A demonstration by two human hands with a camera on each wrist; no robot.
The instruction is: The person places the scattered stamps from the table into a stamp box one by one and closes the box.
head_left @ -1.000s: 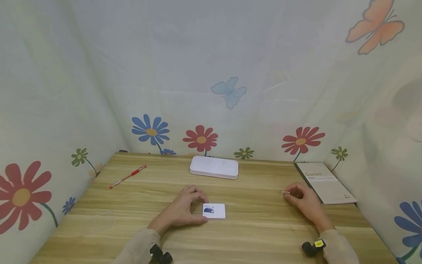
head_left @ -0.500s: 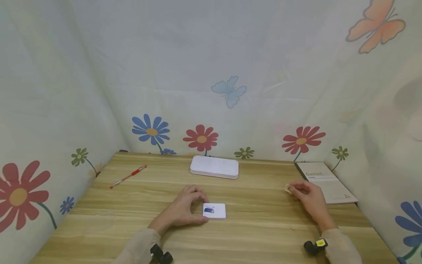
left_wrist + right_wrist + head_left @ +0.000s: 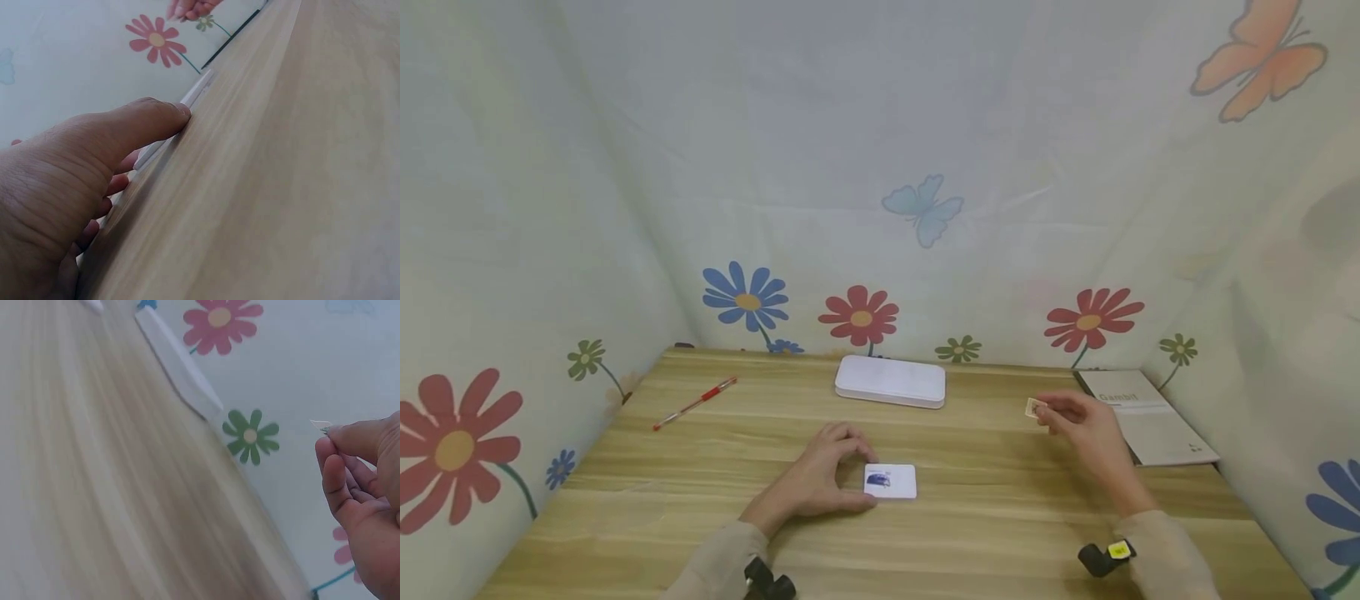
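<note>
On the table my left hand (image 3: 823, 475) holds a small flat white case or pad (image 3: 890, 482) with a blue picture, thumb at its near edge and fingers at its far edge. In the left wrist view the white piece (image 3: 199, 89) appears thin and lies flat, with the thumb against it. My right hand (image 3: 1090, 429) is raised off to the right and pinches a small pale square (image 3: 1033, 408) with a dark mark, possibly a sticker. In the right wrist view only a thin edge of that square (image 3: 320, 423) shows between thumb and index finger.
A white pencil case (image 3: 890, 381) lies at the back middle of the table. On the left is a red pen (image 3: 696, 402). A notebook (image 3: 1150, 417) lies at the right behind my right hand, and a flowered curtain (image 3: 925, 275) borders the table.
My right hand first drew slightly to the right, then moved left and upward with the small square. My left hand and the white piece have stayed in place.
</note>
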